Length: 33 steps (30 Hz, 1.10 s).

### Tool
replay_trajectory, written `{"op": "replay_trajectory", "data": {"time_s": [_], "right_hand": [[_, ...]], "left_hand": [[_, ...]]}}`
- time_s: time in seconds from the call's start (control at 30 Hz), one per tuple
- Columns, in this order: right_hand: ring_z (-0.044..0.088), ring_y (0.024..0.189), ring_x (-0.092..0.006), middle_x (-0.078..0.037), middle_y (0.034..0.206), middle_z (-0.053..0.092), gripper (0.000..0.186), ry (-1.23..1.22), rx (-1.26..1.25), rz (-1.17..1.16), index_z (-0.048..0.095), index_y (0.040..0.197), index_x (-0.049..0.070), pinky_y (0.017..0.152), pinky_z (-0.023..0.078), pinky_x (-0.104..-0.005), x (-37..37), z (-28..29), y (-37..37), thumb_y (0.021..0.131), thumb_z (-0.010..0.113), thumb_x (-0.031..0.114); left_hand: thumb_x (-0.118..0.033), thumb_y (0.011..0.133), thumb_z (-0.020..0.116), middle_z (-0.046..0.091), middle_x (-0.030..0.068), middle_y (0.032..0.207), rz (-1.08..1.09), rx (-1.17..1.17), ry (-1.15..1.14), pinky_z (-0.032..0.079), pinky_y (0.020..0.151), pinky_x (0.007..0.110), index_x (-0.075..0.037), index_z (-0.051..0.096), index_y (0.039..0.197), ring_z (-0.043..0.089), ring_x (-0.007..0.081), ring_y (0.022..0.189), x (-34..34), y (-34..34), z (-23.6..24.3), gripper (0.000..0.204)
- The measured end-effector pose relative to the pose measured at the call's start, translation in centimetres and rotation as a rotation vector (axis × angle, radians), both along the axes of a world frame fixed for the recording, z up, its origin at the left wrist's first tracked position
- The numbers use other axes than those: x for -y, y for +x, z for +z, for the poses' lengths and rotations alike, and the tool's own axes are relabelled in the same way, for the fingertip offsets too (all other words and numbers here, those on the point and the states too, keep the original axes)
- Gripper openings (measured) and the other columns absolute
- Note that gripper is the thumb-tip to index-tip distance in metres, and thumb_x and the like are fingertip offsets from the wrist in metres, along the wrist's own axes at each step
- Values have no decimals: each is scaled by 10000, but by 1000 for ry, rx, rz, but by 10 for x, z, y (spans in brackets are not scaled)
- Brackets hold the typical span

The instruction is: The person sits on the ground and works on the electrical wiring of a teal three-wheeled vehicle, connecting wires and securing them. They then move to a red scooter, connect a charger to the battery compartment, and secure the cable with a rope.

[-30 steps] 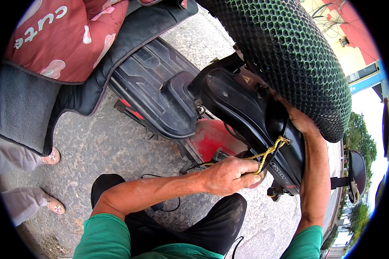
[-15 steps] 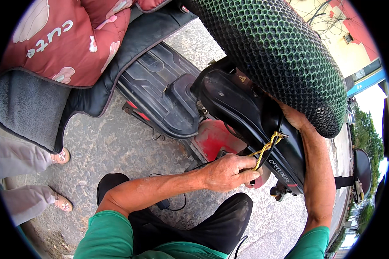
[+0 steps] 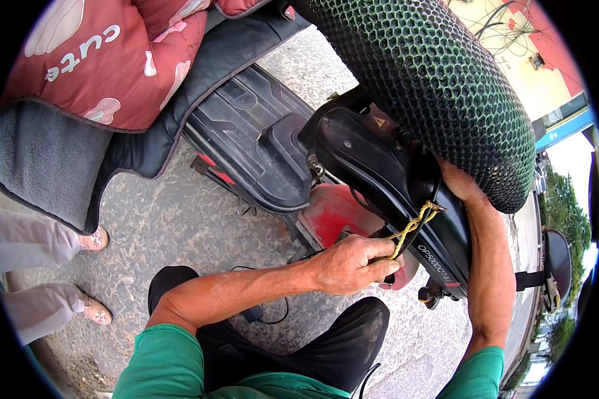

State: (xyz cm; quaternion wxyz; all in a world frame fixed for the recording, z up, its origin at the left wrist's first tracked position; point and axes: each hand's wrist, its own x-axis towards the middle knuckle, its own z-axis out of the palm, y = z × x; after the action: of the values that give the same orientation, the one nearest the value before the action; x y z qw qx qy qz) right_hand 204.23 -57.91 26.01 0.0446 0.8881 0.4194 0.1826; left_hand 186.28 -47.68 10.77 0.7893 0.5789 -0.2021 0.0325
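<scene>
My left hand (image 3: 356, 265) is closed, with thumb and fingers pinching the lower end of a twisted yellow cord (image 3: 416, 226). The cord runs up to the edge of the black scooter body (image 3: 379, 174), and a thin black strand lies beside it. My right hand (image 3: 460, 183) reaches in beneath the seat (image 3: 439, 93), which has a black and green honeycomb mesh cover. Its fingers are hidden behind the seat and body panel, so their grip does not show.
Left of the seat lies the scooter's black footboard (image 3: 253, 139), below a red padded quilt (image 3: 113, 73) with grey fleece lining. Another person's legs (image 3: 36, 246) stand at the far left. A black cable with a small box (image 3: 251, 314) lies by my knee.
The scooter body, footboard and quilt have shifted slightly to the right in the picture. Both hands keep nearly the same places, the left still pinching the cord.
</scene>
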Motion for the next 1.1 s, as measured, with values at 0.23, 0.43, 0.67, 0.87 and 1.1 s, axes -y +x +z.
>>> {"op": "replay_trajectory", "data": {"time_s": [0.23, 0.43, 0.67, 0.87, 1.1], "right_hand": [[637, 1116, -271, -113, 1174, 701, 260, -9, 28, 19, 704, 1173, 106, 993, 461, -399, 4, -1, 2, 987, 597, 254], [540, 1273, -310, -131, 1329, 624, 383, -73, -149, -114, 639, 1295, 110, 1111, 375, -444, 1, 2, 5, 968, 533, 281], [494, 1322, -316, -125, 1393, 581, 444, -154, -134, -196, 601, 1355, 137, 1137, 339, -464, -1, 4, 6, 962, 548, 337], [494, 1323, -298, -119, 1393, 582, 463, -88, -171, -211, 592, 1361, 144, 1135, 343, -449, 14, 2, 11, 965, 552, 380], [570, 1232, -276, -120, 1291, 649, 360, -101, -9, -62, 662, 1253, 110, 1073, 408, -404, -11, -3, -4, 978, 600, 333]], "left_hand": [[-171, 1014, 583, 538, 43, 689, 5, 0, -9, 461, 587, 314, 21, 602, 982, 533, 83, 659, 0, 1, -1, 196], [-172, 1012, 584, 540, 43, 683, 19, 11, -34, 440, 568, 322, 21, 605, 977, 504, 91, 626, 1, 3, -4, 197], [-193, 1014, 584, 523, 57, 666, 33, 3, 14, 426, 557, 328, 20, 608, 978, 493, 91, 616, -2, 4, -6, 217], [-201, 1011, 592, 519, 61, 670, 16, 25, -29, 427, 559, 319, 19, 617, 979, 486, 89, 619, -2, 3, -3, 223], [-213, 1015, 585, 550, 38, 687, 45, -62, -24, 433, 559, 308, 20, 622, 981, 494, 77, 640, -11, 1, -3, 239]]}}
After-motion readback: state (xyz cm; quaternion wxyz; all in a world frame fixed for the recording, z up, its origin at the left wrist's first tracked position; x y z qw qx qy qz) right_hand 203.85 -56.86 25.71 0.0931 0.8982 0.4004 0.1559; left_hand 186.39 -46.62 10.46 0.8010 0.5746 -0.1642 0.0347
